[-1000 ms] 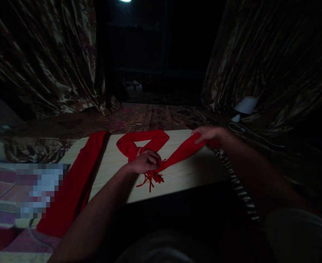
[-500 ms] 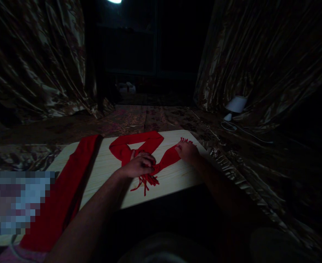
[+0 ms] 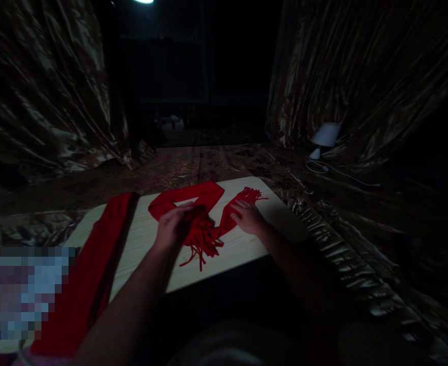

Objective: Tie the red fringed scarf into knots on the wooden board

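Observation:
A red fringed scarf [image 3: 187, 193] lies on a pale wooden board, bent into an angular loop with its fringed ends toward the front and the right. At the loop's left front part, my left hand [image 3: 169, 226] touches the scarf, its fingers stretched over the cloth and partly in shadow. My right hand [image 3: 248, 217] rests flat on the right end just below the tassels, fingers apart. Between the hands, a bunched tangle of red fringe [image 3: 203, 239] spreads over the wood.
The pale board [image 3: 143, 254] has a folded red cloth [image 3: 94, 259] along its left side, hanging over the front edge. A small white lamp [image 3: 326, 134] with a cord stands back right. Patterned curtains [image 3: 44, 86] hang at both sides of the dim room.
My left hand has shifted left off the middle of the scarf, uncovering more fringe. My right hand has loosened and flattened, moving slightly left, so the right end's tassels show more.

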Demonstrator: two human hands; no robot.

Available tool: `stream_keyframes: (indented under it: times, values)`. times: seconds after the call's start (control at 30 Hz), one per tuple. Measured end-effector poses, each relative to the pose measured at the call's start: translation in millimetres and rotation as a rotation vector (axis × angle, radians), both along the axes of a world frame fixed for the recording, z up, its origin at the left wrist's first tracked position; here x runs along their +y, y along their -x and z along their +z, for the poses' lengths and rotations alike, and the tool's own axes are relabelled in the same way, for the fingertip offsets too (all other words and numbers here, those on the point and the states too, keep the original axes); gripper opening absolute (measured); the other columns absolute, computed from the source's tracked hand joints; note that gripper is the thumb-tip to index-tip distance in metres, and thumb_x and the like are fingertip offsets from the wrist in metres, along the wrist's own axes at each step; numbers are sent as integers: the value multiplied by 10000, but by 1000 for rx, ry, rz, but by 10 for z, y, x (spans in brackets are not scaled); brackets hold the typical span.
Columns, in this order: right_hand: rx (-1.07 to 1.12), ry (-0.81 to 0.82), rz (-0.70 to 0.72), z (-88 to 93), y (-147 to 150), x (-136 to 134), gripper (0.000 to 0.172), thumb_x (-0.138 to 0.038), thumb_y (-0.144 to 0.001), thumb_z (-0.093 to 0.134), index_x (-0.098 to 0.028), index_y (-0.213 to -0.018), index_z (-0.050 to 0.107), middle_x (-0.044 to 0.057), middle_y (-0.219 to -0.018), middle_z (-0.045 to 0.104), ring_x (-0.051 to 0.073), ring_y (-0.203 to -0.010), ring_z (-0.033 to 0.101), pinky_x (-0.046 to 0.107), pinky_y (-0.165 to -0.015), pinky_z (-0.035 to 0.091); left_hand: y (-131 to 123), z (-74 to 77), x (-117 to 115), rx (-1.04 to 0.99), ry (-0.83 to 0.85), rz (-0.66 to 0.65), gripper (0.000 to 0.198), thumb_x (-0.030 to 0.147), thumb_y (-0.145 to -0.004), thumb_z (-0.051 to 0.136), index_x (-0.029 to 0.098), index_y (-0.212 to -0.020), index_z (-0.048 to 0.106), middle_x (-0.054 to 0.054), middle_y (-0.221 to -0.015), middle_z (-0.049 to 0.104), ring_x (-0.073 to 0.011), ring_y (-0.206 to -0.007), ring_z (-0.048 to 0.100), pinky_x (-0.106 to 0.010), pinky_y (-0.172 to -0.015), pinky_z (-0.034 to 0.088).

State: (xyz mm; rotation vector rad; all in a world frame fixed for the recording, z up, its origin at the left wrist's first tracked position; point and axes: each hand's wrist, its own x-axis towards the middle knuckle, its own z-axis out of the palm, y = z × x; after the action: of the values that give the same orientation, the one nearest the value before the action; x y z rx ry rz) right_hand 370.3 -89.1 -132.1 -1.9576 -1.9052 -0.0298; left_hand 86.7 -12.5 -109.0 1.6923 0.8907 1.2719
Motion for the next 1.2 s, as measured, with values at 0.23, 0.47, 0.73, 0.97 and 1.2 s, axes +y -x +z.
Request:
stream_keyframes:
  times: [0.23,0.47,0.73,0.97,1.2]
  values:
    - [142,-289,-22,48,-26,-26,261,-142,-855,538,-157,-1018,742,104,-1113,723,234,-1084,615,362,-1013,442,302,-162,325,165,62,292,360,340,-805,620,201,-1107,758,-82,-1169,735,-262,-1150,652,-441,-1089,446]
    - [424,-213,220,407,616,-345,228,-143,-853,554,-175,-1004,723,63,-926,740,177,-858,671,292,-817,514,223,-202,323,489,-135,138,435,392,-839,582,250,-1229,717,-57,-1312,673,-258,-1276,574,-456,-1157,371]
    - [573,66,177,450,1108,-458,406,-146,-789,626,-155,-1195,627,94,-1074,718,167,-895,680,298,-818,540,226,-126,266,576,-130,151,445,428,-870,550,230,-1234,711,-70,-1222,721,-252,-1193,630,-415,-1085,440]
    - [398,75,125,492,1135,-482,417,-209,-800,653,-173,-1214,616,100,-1112,718,208,-991,683,328,-900,523,222,-128,254,630,-157,167,478,512,-887,538,251,-1254,698,-69,-1258,703,-262,-1241,592,-438,-1150,346]
    - [292,-19,125,444,1118,-486,473,-248,-809,645,-155,-1270,594,136,-1223,665,238,-1091,635,367,-986,482,243,-147,237,688,-190,110,622,606,-849,584,296,-1389,583,-79,-1415,595,-311,-1362,469,-586,-1204,112]
